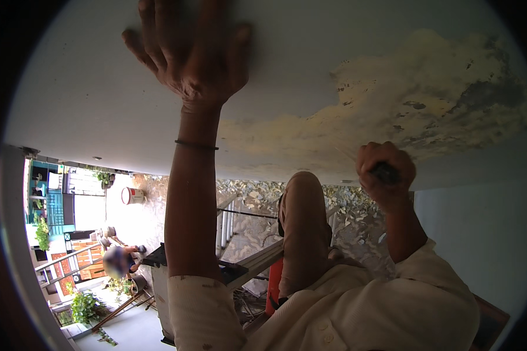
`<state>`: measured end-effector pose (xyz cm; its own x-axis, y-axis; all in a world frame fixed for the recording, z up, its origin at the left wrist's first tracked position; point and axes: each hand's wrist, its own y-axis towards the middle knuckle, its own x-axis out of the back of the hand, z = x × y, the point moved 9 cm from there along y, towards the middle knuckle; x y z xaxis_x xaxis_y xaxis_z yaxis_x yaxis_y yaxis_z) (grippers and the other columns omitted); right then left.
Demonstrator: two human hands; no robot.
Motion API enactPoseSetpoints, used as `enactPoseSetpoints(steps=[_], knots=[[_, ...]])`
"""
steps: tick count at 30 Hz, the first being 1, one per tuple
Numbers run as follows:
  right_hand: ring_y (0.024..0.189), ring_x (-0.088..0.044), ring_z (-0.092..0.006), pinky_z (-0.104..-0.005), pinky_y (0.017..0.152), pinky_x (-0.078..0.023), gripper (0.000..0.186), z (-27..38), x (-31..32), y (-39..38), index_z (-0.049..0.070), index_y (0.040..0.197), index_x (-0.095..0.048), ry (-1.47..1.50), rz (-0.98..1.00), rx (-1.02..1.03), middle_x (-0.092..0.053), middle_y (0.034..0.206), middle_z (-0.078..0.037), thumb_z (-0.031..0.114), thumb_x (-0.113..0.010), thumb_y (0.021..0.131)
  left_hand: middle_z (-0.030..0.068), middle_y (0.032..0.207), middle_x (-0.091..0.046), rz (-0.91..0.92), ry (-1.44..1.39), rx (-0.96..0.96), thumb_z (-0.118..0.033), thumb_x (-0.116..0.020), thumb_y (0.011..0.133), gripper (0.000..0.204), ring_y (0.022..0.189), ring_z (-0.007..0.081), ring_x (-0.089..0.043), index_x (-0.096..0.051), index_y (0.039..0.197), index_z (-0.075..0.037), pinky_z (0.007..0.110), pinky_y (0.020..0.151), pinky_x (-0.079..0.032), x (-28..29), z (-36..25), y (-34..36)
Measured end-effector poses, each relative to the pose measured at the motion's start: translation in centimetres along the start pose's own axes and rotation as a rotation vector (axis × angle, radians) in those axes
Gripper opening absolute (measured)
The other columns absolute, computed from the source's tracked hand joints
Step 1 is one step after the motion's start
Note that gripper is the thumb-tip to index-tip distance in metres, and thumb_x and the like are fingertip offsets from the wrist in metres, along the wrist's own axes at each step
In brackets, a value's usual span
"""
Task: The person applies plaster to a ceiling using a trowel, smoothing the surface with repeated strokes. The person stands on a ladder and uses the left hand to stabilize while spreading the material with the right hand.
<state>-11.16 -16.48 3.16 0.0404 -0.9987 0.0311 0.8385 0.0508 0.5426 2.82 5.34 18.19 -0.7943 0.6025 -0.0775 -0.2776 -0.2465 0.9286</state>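
My left hand [196, 67] is open, its fingers spread and pressed against the pale painted wall [281, 76]. A dark band circles that wrist. To the right and lower, my right hand [392, 161] is closed around a dark-handled scraper [385, 174]. The butt of its handle faces me, and only a faint, thin part of the blade shows against the wall. Above the right hand spreads a large patch of bare, yellowish wall [386, 105] with dark grey stains and rough peeling edges.
I am up on a ladder [257, 260], one bent knee near the wall. Paint flakes [263, 196] litter the floor along the wall's foot. Farther left are a white bucket [132, 195], another person [120, 261], a second ladder [70, 263] and potted plants [86, 307].
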Motion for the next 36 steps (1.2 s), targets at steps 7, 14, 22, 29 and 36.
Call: enactPoseSetpoints(steps=[7,14,22,29,36], knots=[[0.066,-0.068,-0.0306,-0.0416,0.064,-0.053,0.031,-12.0,4.5,-17.7,0.005,0.095,-0.066,-0.818,0.111,-0.716,-0.068,0.076,-0.012,0.034,-0.078,0.097,0.0231,0.159,-0.05,-0.022,0.082,-0.108,-0.045,-0.045,0.107,0.053,0.153,0.0387,-0.039,-0.069,0.142,-0.013,0.058,0.13,-0.014,-0.4,0.4,0.1],[0.079,-0.07,-0.03,-0.043,0.075,-0.055,0.03,-6.7,10.2,-23.7,0.006,0.1,-0.069,-1.119,-0.187,-0.597,-0.071,0.084,-0.013,0.034,-0.076,0.097,0.0223,0.16,-0.049,0.006,0.088,-0.06,-0.048,-0.043,0.108,0.055,0.153,0.0394,-0.039,-0.068,0.143,-0.013,0.062,0.128,-0.016,0.0,0.4,0.5],[0.078,-0.07,-0.017,-0.0272,0.066,-0.054,0.023,-4.9,20.7,-36.5,-0.002,0.105,-0.069,-0.35,-1.03,-0.989,-0.073,0.088,-0.008,0.021,-0.068,0.103,0.0183,0.157,-0.047,0.107,0.052,0.069,-0.056,-0.048,0.105,0.057,0.144,0.0381,-0.044,-0.07,0.14,-0.018,0.063,0.118,-0.029,-0.1,-0.5,0.7],[0.065,-0.068,-0.0157,-0.0258,0.047,-0.05,0.031,-6.8,8.9,-32.2,-0.006,0.122,-0.067,0.564,-0.658,-0.943,-0.072,0.094,-0.012,0.012,-0.068,0.097,0.0197,0.158,-0.045,0.109,0.029,0.089,-0.057,-0.049,0.105,0.058,0.149,0.0405,-0.04,-0.071,0.14,-0.016,0.068,0.122,-0.019,0.3,0.7,-0.1],[0.068,-0.063,-0.0114,-0.025,0.056,-0.047,0.039,-5.5,2.5,-19.3,0.001,0.127,-0.066,0.225,-0.383,-0.767,-0.063,0.085,-0.005,0.006,-0.076,0.09,0.0185,0.157,-0.047,0.094,-0.006,0.111,-0.059,-0.046,0.107,0.058,0.147,0.0397,-0.042,-0.071,0.139,-0.018,0.066,0.122,-0.022,0.1,-0.2,0.2]])
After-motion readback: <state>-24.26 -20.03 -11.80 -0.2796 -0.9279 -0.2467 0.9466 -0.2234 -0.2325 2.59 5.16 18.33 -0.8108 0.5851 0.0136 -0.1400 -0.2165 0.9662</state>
